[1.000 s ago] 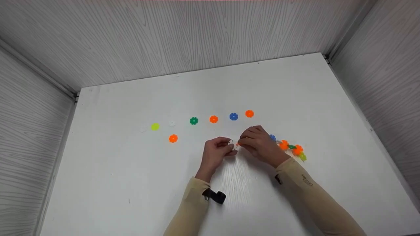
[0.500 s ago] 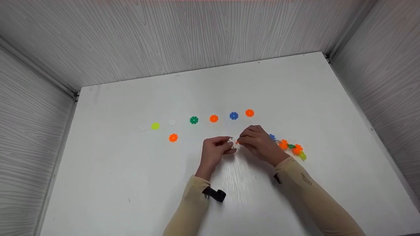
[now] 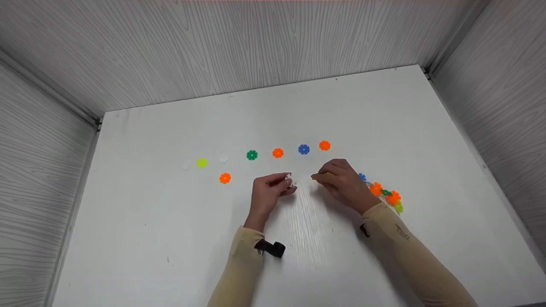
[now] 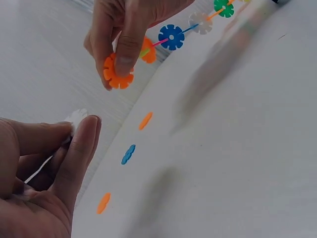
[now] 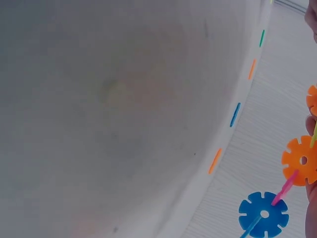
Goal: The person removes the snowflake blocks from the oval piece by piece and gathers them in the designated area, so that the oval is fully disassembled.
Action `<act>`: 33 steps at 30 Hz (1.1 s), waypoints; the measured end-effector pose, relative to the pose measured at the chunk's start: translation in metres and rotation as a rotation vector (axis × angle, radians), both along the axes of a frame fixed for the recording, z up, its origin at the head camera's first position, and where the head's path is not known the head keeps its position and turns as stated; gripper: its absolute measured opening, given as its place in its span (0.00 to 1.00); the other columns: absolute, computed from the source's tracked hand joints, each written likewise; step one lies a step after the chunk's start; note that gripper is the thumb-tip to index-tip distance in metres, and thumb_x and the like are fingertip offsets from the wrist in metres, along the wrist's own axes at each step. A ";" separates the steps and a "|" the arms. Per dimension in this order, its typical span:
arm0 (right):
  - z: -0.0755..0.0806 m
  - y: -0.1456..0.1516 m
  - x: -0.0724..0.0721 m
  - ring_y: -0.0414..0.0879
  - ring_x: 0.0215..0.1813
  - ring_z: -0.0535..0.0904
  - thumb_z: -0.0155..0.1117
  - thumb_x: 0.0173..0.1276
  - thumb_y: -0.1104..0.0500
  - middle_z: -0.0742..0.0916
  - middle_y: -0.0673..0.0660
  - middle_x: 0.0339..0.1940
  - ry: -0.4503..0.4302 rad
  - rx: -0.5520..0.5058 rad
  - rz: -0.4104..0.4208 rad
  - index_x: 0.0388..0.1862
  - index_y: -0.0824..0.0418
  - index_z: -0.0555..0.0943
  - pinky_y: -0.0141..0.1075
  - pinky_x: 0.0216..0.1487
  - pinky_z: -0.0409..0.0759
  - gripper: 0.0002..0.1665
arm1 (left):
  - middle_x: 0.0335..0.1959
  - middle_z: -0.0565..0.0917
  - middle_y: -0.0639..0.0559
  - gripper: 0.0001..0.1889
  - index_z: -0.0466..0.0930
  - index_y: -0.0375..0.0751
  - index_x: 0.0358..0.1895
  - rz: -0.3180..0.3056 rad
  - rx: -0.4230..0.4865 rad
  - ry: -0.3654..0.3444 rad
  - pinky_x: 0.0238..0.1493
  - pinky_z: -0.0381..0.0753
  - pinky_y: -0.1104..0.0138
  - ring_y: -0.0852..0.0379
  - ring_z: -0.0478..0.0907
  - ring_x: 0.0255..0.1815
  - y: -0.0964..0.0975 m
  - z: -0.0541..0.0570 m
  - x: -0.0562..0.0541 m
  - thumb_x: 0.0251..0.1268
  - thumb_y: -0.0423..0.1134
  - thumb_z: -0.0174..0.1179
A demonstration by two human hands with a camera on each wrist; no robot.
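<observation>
My left hand (image 3: 265, 194) pinches a white notched flower disc (image 3: 291, 182) between thumb and fingers; the fingers hide part of it. To its right, my right hand (image 3: 343, 185) pinches an orange notched disc (image 4: 118, 77), seen best in the left wrist view. That disc ends a chain of interlocked discs. Past the right hand, the chain runs through another orange disc (image 5: 300, 159), a pink one set edge-on (image 5: 286, 188), a blue disc (image 4: 171, 37), a clear one (image 4: 200, 23) and a green one (image 4: 224, 7). A gap separates the white disc from the chain's end.
Loose discs lie in a rough row on the white table (image 3: 170, 238): yellow (image 3: 201, 163), green (image 3: 252, 155), orange (image 3: 277, 153), blue (image 3: 303, 149) and orange (image 3: 324, 145), plus pale ones. Another orange disc (image 3: 225, 178) lies nearer. Wood-grain panels (image 3: 239, 47) enclose the table.
The hands have drawn apart: the left, with the white disc, went left, and the right shifted slightly right with the chain. Earlier, the white disc and the chain's orange end were close together.
</observation>
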State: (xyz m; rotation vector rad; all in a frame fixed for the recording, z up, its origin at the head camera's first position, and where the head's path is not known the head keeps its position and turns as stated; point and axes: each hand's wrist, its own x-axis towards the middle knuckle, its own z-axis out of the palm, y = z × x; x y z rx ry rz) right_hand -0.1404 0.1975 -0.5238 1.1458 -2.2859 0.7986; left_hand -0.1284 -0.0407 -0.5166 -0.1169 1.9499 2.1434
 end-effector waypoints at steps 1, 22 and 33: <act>0.001 0.000 0.000 0.52 0.41 0.77 0.70 0.60 0.72 0.83 0.55 0.35 -0.003 0.011 -0.005 0.40 0.62 0.88 0.46 0.51 0.75 0.11 | 0.47 0.82 0.31 0.14 0.81 0.26 0.53 0.006 0.009 -0.001 0.43 0.85 0.62 0.48 0.87 0.37 -0.002 0.000 -0.001 0.66 0.25 0.61; 0.009 0.000 -0.008 0.51 0.40 0.77 0.72 0.60 0.70 0.84 0.55 0.35 -0.026 0.031 -0.013 0.38 0.63 0.88 0.45 0.44 0.75 0.08 | 0.39 0.83 0.39 0.09 0.84 0.30 0.43 0.181 -0.340 -0.172 0.37 0.86 0.66 0.51 0.86 0.33 -0.078 -0.006 -0.047 0.61 0.27 0.67; 0.009 -0.001 -0.010 0.50 0.42 0.77 0.70 0.64 0.66 0.84 0.54 0.35 -0.060 0.062 -0.024 0.39 0.60 0.89 0.43 0.47 0.75 0.06 | 0.40 0.83 0.37 0.08 0.82 0.27 0.44 0.190 -0.344 -0.210 0.37 0.86 0.66 0.50 0.86 0.34 -0.085 -0.007 -0.051 0.61 0.23 0.63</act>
